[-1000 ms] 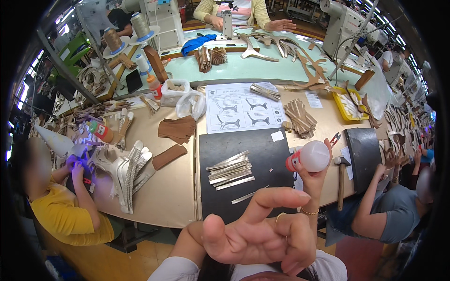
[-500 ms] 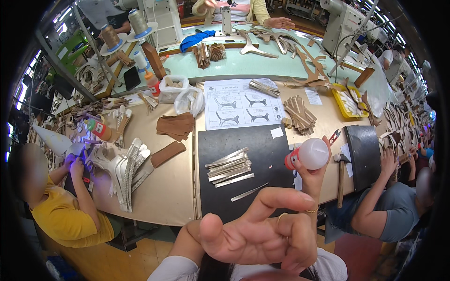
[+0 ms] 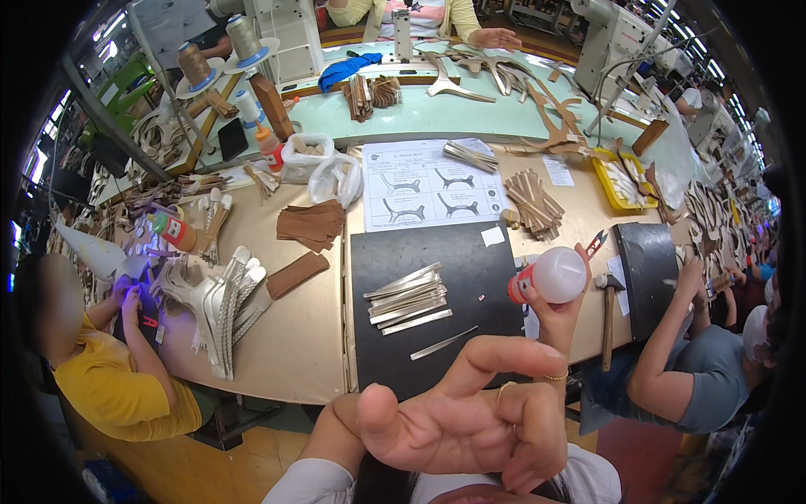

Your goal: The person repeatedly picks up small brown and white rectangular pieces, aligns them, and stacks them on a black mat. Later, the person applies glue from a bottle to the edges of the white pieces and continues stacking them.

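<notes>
My left hand (image 3: 470,420) is raised close up, palm facing me. Its thumb and index finger are apart, the other fingers loosely curled, and nothing shows in it. Beyond it, my right hand (image 3: 557,322) grips a translucent white plastic bottle (image 3: 561,275) with a red label. The bottle is tilted with its round base toward me; its tip is hidden. Left of the bottle, a stack of narrow pale metallic strips (image 3: 410,296) lies on a black board (image 3: 374,252). A single strip (image 3: 443,343) lies apart, nearer to me.
A hammer (image 3: 609,323) and thread snips (image 3: 597,244) lie to the right. Behind the board are a printed drawing sheet (image 3: 386,160) and a brown strip bundle (image 3: 535,204). Brown leather pieces (image 3: 311,224) lie left. Co-workers sit at left (image 3: 126,378) and right (image 3: 697,370).
Both my hands keep almost the same pose, with the bottle still in the right. The view has shifted slightly. The right co-worker's hands and the far person's arm have moved a little.
</notes>
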The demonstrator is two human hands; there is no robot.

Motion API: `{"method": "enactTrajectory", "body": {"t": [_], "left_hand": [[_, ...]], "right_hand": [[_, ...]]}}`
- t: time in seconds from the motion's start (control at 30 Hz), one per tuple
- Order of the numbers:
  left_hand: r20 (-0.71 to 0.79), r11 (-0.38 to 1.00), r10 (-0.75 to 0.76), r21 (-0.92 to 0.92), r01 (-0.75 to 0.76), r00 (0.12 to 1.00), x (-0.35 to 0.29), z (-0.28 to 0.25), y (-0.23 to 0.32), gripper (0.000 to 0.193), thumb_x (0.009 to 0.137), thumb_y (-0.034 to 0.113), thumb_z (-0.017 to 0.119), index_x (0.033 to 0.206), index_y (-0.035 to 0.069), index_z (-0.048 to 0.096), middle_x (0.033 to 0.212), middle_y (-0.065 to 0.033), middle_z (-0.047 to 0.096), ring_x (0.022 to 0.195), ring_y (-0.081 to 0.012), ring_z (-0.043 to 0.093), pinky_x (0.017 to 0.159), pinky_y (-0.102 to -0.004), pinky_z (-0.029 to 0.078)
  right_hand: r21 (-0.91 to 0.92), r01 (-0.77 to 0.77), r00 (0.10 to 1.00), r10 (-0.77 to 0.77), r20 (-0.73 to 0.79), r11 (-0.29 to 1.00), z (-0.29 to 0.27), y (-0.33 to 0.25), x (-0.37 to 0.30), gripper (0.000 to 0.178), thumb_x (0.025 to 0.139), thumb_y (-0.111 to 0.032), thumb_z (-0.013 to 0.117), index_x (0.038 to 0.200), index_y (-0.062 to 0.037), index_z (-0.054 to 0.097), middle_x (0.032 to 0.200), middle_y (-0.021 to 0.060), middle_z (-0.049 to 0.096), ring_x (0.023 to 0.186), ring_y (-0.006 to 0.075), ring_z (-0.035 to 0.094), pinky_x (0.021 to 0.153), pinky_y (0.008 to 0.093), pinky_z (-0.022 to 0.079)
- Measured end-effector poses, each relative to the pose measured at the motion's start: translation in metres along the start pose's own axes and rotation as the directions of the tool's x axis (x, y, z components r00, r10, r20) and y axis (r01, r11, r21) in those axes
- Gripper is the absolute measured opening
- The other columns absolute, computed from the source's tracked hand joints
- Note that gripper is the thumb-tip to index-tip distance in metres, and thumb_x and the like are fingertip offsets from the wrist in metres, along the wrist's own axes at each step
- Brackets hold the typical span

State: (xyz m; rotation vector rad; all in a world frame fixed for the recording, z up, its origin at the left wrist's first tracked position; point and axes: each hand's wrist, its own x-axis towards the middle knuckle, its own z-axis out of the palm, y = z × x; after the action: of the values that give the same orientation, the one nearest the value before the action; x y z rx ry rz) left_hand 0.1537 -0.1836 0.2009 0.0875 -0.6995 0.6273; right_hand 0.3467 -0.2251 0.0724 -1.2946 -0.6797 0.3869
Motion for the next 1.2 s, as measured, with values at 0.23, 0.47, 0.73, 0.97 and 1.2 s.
{"method": "enactTrajectory", "body": {"t": [0.23, 0.47, 0.73, 0.97, 1.2], "left_hand": [[0.075, 0.997, 0.050, 0.051, -0.054, 0.996, 0.006, 0.001, 0.001, 0.120, 0.084, 0.089, 0.029, 0.153, -0.006, 0.004, 0.092, -0.0189, 0.049, 0.079, -0.0239, 0.046, 0.073, -0.0336, 0.040], [0.072, 0.998, 0.033, 0.043, -0.036, 0.997, 0.004, 0.001, 0.003, 0.121, 0.084, 0.089, 0.030, 0.154, -0.005, 0.003, 0.092, -0.0188, 0.049, 0.080, -0.0241, 0.046, 0.074, -0.0337, 0.040], [-0.002, 0.996, 0.064, 0.058, -0.064, 0.998, -0.004, -0.001, -0.004, 0.118, 0.085, 0.088, 0.030, 0.152, -0.007, 0.008, 0.091, -0.0205, 0.050, 0.079, -0.0252, 0.047, 0.074, -0.0359, 0.042], [0.010, 0.989, 0.119, 0.087, -0.119, 0.993, -0.006, -0.003, -0.008, 0.115, 0.086, 0.087, 0.030, 0.150, -0.007, 0.012, 0.089, -0.0196, 0.049, 0.076, -0.0243, 0.047, 0.073, -0.0355, 0.044], [0.025, 0.988, 0.114, 0.102, -0.116, 0.993, -0.001, -0.001, -0.007, 0.115, 0.086, 0.087, 0.031, 0.150, -0.007, 0.013, 0.087, -0.0187, 0.049, 0.076, -0.0243, 0.047, 0.072, -0.0348, 0.044]], "right_hand": [[0.009, -0.006, 1.000, 0.006, -0.002, 1.000, 0.001, 0.001, 0.000, 0.099, 0.075, -0.006, 0.085, 0.152, -0.0095, 0.024, 0.126, 0.0090, 0.054, 0.112, 0.0181, 0.058, 0.096, 0.0332, 0.051], [-0.012, 0.013, 1.000, -0.012, 0.003, 1.000, 0.001, 0.000, -0.001, 0.099, 0.074, -0.007, 0.086, 0.152, -0.0095, 0.025, 0.126, 0.0090, 0.054, 0.112, 0.0183, 0.059, 0.096, 0.0328, 0.051], [-0.009, 0.002, 1.000, -0.002, 0.013, 1.000, 0.001, 0.002, 0.000, 0.099, 0.074, -0.010, 0.087, 0.152, -0.0096, 0.025, 0.126, 0.0093, 0.054, 0.112, 0.0187, 0.059, 0.096, 0.0334, 0.051], [-0.036, 0.023, 1.000, -0.022, 0.016, 0.999, 0.000, 0.003, -0.001, 0.098, 0.075, -0.008, 0.085, 0.152, -0.0096, 0.024, 0.127, 0.0094, 0.053, 0.114, 0.0187, 0.058, 0.098, 0.0340, 0.050], [-0.018, 0.011, 1.000, -0.011, 0.017, 1.000, -0.002, 0.004, -0.001, 0.098, 0.075, -0.007, 0.085, 0.152, -0.0092, 0.024, 0.128, 0.0094, 0.052, 0.115, 0.0190, 0.057, 0.099, 0.0343, 0.050]]}}
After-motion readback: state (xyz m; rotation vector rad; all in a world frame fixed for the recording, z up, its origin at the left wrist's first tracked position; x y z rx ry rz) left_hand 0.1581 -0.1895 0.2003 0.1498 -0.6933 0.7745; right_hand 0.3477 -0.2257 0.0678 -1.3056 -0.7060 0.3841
